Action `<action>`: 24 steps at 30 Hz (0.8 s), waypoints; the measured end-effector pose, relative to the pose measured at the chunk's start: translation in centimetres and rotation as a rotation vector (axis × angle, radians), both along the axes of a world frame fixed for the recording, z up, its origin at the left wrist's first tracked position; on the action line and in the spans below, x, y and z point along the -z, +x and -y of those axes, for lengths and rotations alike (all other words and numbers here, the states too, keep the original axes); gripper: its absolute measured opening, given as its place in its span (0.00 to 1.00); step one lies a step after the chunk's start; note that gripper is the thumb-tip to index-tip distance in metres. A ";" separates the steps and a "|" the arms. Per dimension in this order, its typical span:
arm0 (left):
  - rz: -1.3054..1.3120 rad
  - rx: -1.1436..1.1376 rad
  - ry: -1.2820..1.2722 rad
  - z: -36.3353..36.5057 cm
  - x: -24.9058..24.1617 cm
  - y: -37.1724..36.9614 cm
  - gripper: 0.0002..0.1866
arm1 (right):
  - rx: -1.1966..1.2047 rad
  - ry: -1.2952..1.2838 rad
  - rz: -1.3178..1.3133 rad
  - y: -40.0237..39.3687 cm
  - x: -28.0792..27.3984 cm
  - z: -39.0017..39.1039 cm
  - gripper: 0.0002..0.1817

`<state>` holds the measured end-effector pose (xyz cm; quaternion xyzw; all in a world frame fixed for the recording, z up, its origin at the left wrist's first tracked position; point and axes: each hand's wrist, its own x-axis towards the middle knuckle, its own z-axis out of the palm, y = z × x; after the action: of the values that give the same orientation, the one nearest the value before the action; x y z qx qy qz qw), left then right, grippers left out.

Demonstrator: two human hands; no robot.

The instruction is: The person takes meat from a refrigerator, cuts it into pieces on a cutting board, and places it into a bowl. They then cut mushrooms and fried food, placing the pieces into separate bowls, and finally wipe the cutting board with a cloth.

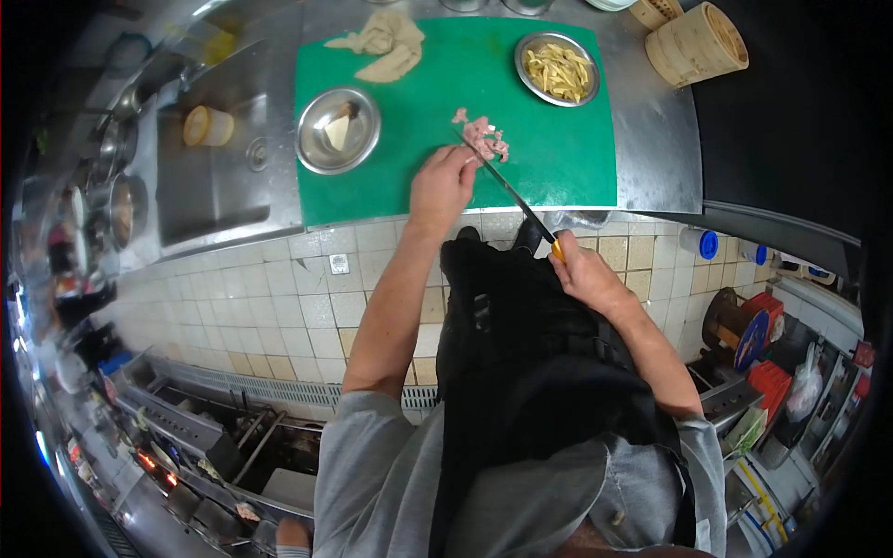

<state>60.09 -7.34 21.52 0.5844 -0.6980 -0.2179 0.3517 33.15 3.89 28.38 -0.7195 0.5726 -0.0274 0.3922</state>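
Note:
My right hand (593, 276) is wrapped round the yellow handle of a long kitchen knife (513, 192). Its dark blade slants up and left across the green cutting board (391, 191), with the tip end beside small pieces of pink raw meat (484, 138). My left hand (444, 184) rests at the near left side of that meat, its fingers bent and pressed together against a piece close to the blade. The fingertips are partly hidden. A steel bowl (312, 153) with a pale wedge and something brown inside stands left of the left hand.
A steel bowl (521, 79) of yellow strips stands at the board's back right. A crumpled beige cloth (381, 42) lies at the back left. On the left is a sink (209, 191) holding a plastic tub (207, 126). A bamboo steamer (693, 46) stands at the right.

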 end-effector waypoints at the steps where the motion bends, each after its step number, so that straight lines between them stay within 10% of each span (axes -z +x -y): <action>1: 0.022 0.001 -0.012 0.2 0.0 0.0 0.07 | 0.001 -0.001 0.000 0.1 -0.1 0.2 0.14; 24: -0.164 -0.023 0.032 -0.5 1.1 1.3 0.08 | 0.026 -0.012 -0.025 1.0 -1.5 0.5 0.15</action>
<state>61.34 -6.80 20.44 0.5782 -0.6566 -0.2721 0.4008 34.13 3.40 29.86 -0.7146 0.5865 -0.0267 0.3803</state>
